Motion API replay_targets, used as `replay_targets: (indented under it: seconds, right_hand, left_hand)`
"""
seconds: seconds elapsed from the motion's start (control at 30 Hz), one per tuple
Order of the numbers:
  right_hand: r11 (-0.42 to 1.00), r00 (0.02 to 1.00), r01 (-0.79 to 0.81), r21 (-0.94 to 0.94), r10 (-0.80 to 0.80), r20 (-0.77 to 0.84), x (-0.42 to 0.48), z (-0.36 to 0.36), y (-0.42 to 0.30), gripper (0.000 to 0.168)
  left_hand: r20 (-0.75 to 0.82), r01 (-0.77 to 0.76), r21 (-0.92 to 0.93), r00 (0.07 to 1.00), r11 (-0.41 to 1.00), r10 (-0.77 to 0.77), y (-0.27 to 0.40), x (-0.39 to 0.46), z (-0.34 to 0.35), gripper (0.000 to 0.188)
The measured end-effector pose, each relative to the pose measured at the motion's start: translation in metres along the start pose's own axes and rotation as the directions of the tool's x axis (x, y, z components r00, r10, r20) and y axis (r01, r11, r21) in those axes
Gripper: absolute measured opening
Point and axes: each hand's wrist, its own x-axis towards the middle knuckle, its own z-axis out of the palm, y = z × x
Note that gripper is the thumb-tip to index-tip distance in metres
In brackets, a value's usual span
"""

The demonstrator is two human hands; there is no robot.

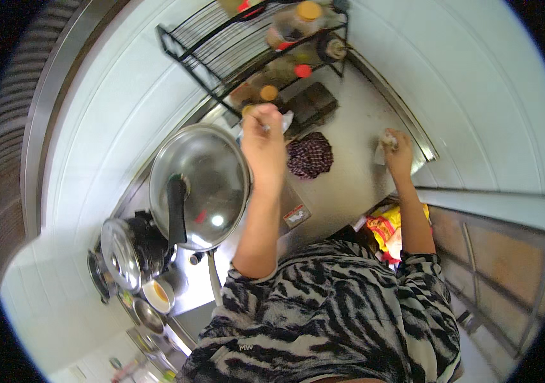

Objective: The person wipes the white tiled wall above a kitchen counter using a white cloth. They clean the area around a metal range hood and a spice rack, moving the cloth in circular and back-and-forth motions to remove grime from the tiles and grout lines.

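My left hand (265,139) is raised beside the large lidded pan (215,182), in front of the jars below the wire rack. Its fingers are bent together near a small white thing (287,120), perhaps plastic or paper; blur hides whether they grip it. Over the right part of the worktop, my right hand (399,152) has its fingers closed around a small whitish lump (389,140), which I cannot identify. Between the hands a dark checked cloth (310,155) lies crumpled on the worktop, just below a dark rectangular block (311,106).
A black wire rack (200,72) with jars (301,24) stands at the back wall. A lidded steel pot (121,253) and a white bowl (158,296) are at the left. Yellow and red packets (387,227) sit below my right forearm.
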Motion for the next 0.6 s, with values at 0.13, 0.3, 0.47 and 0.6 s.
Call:
replay_targets:
  seconds: [0.13, 0.3, 0.47, 0.6]
  right_hand:
    - [0.981, 0.975, 0.189, -0.054, -0.194, -0.107, 0.052, 0.003, -0.02, 0.035]
    - [0.967, 0.963, 0.251, -0.053, -0.255, -0.086, 0.092, 0.014, -0.053, 0.037]
    - [0.933, 0.955, 0.281, -0.226, -0.249, 0.159, 0.079, 0.035, -0.027, 0.044]
    - [0.793, 0.836, 0.525, -0.309, -0.413, 0.361, 0.066, 0.04, -0.006, 0.056]
  left_hand:
    - [-0.134, -0.018, -0.008, 0.991, 1.0, 0.017, 0.054, 0.059, -0.065, 0.017]
    - [-0.193, 0.055, 0.157, 0.981, 0.986, -0.024, 0.096, 0.084, -0.146, 0.018]
    - [-0.218, 0.119, 0.201, 0.973, 0.972, -0.074, 0.105, 0.013, -0.196, 0.017]
    - [-0.362, 0.25, 0.174, 0.916, 0.952, -0.175, 0.101, -0.04, -0.245, 0.016]
